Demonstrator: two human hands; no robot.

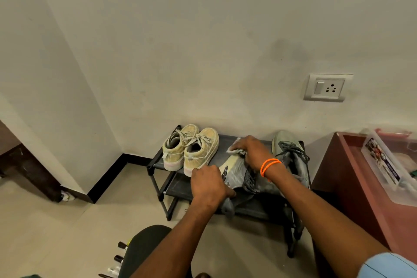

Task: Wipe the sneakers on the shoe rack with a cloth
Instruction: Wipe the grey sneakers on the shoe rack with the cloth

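- beige sneakers (190, 148) at left end of shoe rack (158, 165) top shelf
- left hand (208, 184) grips grey sneaker (237, 171) heel, fingertips hidden
- right hand (252, 152) curled on cloth (234, 148), mostly covered, at its toe
- second grey sneaker (286, 149) far right, partly behind wrist

Two bare forearms, orange double-loop band (270, 166) on right wrist, light blue sleeve (388, 265), dark trousers (144, 248)

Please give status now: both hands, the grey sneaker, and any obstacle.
Left hand grips grey sneaker at heel. Right hand presses cloth on its toe. Nothing blocking.
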